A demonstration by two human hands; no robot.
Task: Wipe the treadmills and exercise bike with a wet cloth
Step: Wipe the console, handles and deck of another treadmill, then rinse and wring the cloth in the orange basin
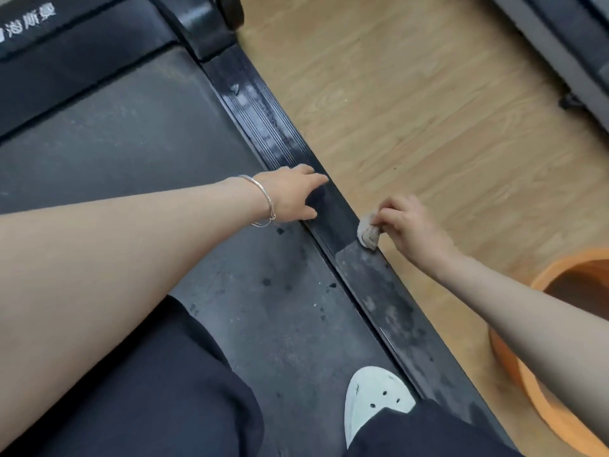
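While crouched on a treadmill (138, 150), seen from above: nearest, dark trousers (158, 390) and the toe of a pale perforated shoe (375, 397) planted on the grey running belt (280, 324) just beside the right side rail (389, 291). To the right, on the wooden floor (412, 103), part of an orange basin (540, 374), half hidden behind the right forearm. Farther along the rail, right hand (408, 225) with fingers curled round a small bunched whitish cloth (368, 233), pressing it against the rail's outer edge where a dull, dusty stretch on the near side meets a darker, glossier stretch on the far side. Just left of it, left hand (293, 196) spread wide, holding nothing, fingers laid flat across the rail and thumb toward the belt, a thin silver bangle (263, 199) around the wrist. Beyond, ribbed rail running up toward the black motor cover (82, 51), marked with white lettering too blurred to read. At far right, edge of another dark machine (573, 37) on the floor, too cropped to identify.
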